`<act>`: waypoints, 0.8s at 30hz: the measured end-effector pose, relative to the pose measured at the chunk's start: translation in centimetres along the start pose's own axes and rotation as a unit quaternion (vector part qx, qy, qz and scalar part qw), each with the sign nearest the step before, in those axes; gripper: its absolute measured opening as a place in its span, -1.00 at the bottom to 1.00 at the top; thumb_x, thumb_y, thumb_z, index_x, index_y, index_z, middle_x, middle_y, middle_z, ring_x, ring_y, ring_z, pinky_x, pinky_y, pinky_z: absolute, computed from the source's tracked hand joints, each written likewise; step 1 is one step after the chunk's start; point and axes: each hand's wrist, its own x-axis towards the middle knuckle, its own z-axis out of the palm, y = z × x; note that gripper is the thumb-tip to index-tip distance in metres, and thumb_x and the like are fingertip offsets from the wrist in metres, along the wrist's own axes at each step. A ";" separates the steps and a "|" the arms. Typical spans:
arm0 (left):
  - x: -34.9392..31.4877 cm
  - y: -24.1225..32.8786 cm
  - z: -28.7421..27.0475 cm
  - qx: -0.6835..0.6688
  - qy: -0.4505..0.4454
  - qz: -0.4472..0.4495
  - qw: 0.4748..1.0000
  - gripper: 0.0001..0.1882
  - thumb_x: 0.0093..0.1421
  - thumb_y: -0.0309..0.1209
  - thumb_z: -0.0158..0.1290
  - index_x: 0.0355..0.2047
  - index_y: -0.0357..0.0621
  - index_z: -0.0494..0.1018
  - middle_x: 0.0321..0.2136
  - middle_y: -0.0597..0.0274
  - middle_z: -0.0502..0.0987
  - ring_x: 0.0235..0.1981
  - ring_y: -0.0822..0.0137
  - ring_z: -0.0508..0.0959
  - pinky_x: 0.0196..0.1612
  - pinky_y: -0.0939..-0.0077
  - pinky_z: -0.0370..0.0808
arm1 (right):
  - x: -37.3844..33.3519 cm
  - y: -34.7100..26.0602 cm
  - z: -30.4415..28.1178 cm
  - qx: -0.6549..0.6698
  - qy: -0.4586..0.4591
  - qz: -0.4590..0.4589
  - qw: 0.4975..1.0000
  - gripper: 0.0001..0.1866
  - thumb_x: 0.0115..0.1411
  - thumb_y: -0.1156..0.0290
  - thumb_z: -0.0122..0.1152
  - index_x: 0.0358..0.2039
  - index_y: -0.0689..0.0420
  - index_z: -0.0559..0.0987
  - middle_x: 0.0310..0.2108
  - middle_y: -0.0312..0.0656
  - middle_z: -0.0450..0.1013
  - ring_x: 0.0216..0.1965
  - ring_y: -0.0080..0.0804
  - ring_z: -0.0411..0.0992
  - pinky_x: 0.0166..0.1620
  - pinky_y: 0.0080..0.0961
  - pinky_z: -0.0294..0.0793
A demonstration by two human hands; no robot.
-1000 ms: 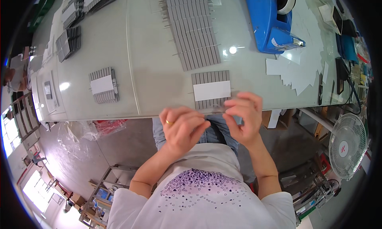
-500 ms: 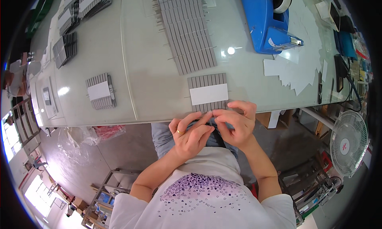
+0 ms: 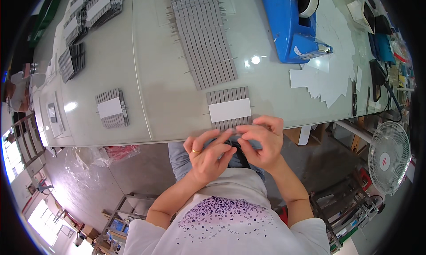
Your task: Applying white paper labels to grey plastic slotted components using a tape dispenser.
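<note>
A small bundle of grey strips (image 3: 227,93) lies at the table's front edge, with a blank white paper band (image 3: 230,110) across its middle and thin pins sticking out at the sides. Just in front of it are my two hands, fingers bent and index tips almost meeting. My left hand (image 3: 207,155), ringed, has its thumb apart from its index finger. On my right hand (image 3: 262,142) a gap likewise shows between thumb and index finger, near the bundle's lower right corner. Anything thin or clear at the fingertips is too small to make out.
A long overlapping row of grey strip panels (image 3: 204,46) lies beyond the bundle. Another banded bundle (image 3: 111,107) is at left, with stacked bundles (image 3: 98,9) farther back. A blue tape dispenser (image 3: 284,29) stands at right beside white paper sheets (image 3: 330,77). A fan (image 3: 384,157) stands right.
The table and everything on it appear slightly lower and shifted left in the view. My hands stay at the bundle's front edge; the index fingertips remain close together, with slight finger movement.
</note>
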 end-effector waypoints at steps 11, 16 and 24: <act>4.2 -0.4 -1.1 0.072 0.021 -0.130 0.989 -0.80 -0.12 -0.52 0.35 -0.56 -0.07 0.50 -0.08 0.21 0.43 0.08 0.05 0.28 0.04 0.20 0.22 | 2.5 -0.3 -0.7 -0.043 0.004 0.157 0.987 -0.85 -0.05 0.50 0.40 -0.54 0.11 0.54 -0.08 -0.24 0.36 0.03 -0.15 0.15 -0.01 -0.29 0.26; 4.1 -0.5 -0.8 0.077 0.013 -0.143 0.987 -0.82 -0.07 -0.43 0.35 -0.55 0.03 0.51 -0.07 0.21 0.41 0.11 0.02 0.24 0.08 0.17 0.13 | 2.6 -0.4 -0.5 -0.065 0.024 0.148 0.987 -0.84 -0.08 0.48 0.42 -0.54 0.10 0.55 -0.10 -0.24 0.38 0.00 -0.12 0.18 -0.04 -0.30 0.28; 4.2 -0.6 -0.7 0.094 -0.005 -0.134 0.986 -0.81 -0.07 -0.40 0.35 -0.58 0.03 0.50 -0.05 0.20 0.39 0.11 0.02 0.24 0.10 0.15 0.11 | 2.5 -0.4 -0.3 -0.076 0.023 0.153 0.985 -0.83 -0.07 0.51 0.42 -0.55 0.10 0.53 -0.07 -0.23 0.36 0.02 -0.14 0.17 -0.04 -0.30 0.28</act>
